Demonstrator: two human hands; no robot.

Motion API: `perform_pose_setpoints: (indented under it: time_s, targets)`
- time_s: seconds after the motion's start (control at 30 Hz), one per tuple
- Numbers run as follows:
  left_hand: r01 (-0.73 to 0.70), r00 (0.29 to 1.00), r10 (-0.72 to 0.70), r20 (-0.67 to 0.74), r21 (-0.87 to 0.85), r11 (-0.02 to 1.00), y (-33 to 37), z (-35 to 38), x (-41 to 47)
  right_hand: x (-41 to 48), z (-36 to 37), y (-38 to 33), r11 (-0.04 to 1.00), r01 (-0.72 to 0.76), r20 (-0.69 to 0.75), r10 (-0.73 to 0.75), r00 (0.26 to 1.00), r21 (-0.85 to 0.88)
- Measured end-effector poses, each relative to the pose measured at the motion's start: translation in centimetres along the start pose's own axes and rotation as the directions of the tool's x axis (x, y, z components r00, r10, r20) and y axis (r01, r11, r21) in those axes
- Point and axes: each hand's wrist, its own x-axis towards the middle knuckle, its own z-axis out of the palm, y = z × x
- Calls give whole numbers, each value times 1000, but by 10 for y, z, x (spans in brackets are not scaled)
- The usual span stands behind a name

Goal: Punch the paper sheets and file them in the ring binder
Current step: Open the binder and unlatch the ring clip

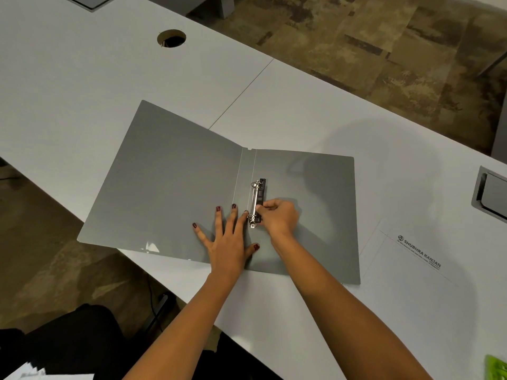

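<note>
A grey ring binder point(170, 176) lies open and flat on the white desk point(82, 78). Its metal ring mechanism point(256, 198) sits just right of the spine, with a black clamp bar along its right side. My left hand point(229, 242) presses flat on the inside cover, fingers spread, the index fingertip touching the mechanism's lower left. My right hand point(278, 215) pinches the lower part of the mechanism at the black bar. White paper sheets point(411, 275) with a printed letterhead lie on the desk to the right of the binder.
A round cable hole point(171, 38) is at the far left of the desk. A grey cable flap point(491, 193) is set into the desk at the right edge. Something green point(496, 368) shows at the bottom right corner. More white papers point(41, 374) lie at bottom left.
</note>
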Motion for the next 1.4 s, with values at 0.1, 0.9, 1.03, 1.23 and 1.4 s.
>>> perform_pose_setpoints:
  time_s: [0.1,0.9,1.03,1.23,1.4]
  targets:
    - [-1,1000,1,0,9,1000,0,1,0,-5,0,-7,989,70,-59,-78,995,-133]
    - [-8,996,-7,-91,-160,987,-7,0,-2,-10,3,13,888,363,138,-337,931,-283]
    - [-54,996,47,-70,-92,994,-8,2,-2,-7,4,18,858,429,197,-385,902,-285]
    - [-53,992,28,-120,-218,974,-7,-5,-2,-6,-8,36,885,456,157,-439,885,-96]
    - [-111,956,-35,-290,-472,875,-5,-22,19,0,-10,40,873,479,183,-459,869,-88]
